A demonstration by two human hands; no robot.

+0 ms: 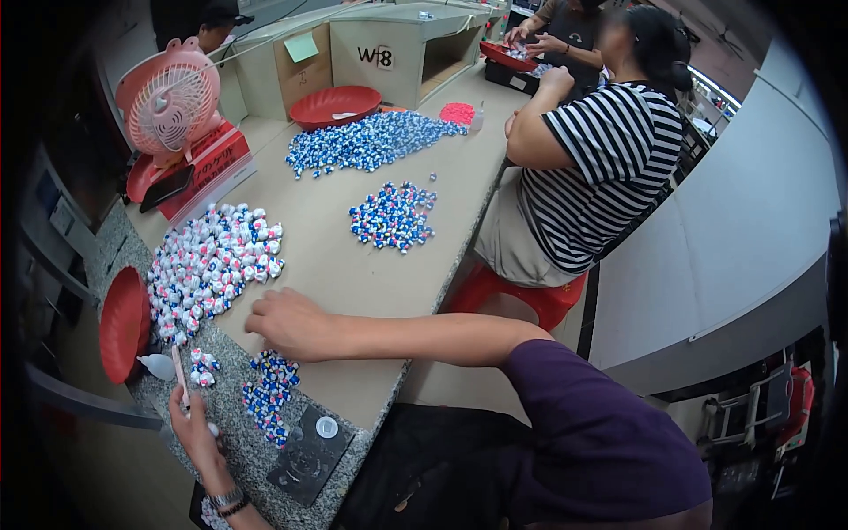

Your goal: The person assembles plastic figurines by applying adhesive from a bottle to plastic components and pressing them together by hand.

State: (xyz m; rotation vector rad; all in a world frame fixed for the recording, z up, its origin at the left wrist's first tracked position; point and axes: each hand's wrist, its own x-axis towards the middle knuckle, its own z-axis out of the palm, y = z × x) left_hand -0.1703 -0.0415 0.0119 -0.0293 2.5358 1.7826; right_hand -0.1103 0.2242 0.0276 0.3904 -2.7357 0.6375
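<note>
While the left hand (pixel 193 431) was closed around a slim pale tool (pixel 179 371), the right hand (pixel 287 325) was bent fingers-down at the counter (pixel 318 256); whether it pinched anything could not be told. Just beyond it spread a large pile of white pieces (pixel 212 265) with pink and blue markings, probably the finished share. A small white cluster (pixel 203 367) lay near the tool, perhaps freshly done. Much seemed left: a near blue heap (pixel 269 393) sat by the right wrist, a middle blue heap (pixel 393 216) lay farther out, and a far blue heap (pixel 367 141) stretched before a red tray (pixel 336 107). The work looked well advanced but far from complete.
</note>
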